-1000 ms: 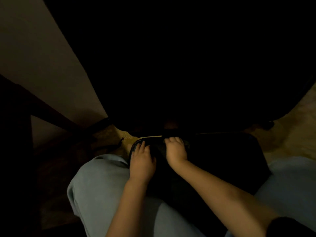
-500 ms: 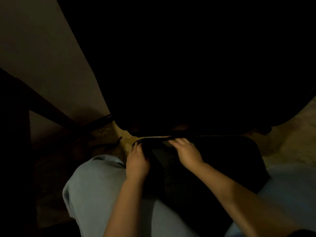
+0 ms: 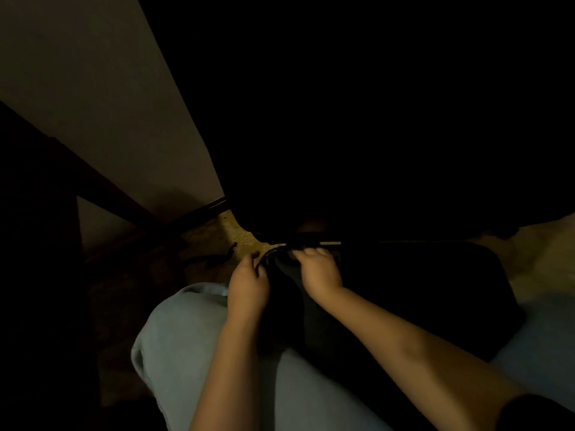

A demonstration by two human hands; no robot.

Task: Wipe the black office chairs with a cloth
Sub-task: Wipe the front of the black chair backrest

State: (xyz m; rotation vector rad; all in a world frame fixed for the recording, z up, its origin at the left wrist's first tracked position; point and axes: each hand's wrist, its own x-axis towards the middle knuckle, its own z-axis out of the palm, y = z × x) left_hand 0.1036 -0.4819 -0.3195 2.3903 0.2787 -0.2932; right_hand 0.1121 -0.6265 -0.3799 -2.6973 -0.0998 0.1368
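Grip matters: our left hand (image 3: pixel 247 284) and right hand (image 3: pixel 320 272) both curl onto what looks like a dark cloth (image 3: pixel 289 270) at the far edge of the black chair (image 3: pixel 420 290) between our knees (image 3: pixel 186 337) (dimness blurs them), so we should pull it taut and stroke along that edge.

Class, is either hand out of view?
No, the left hand and right hand both show, close together at the edge of the black seat.
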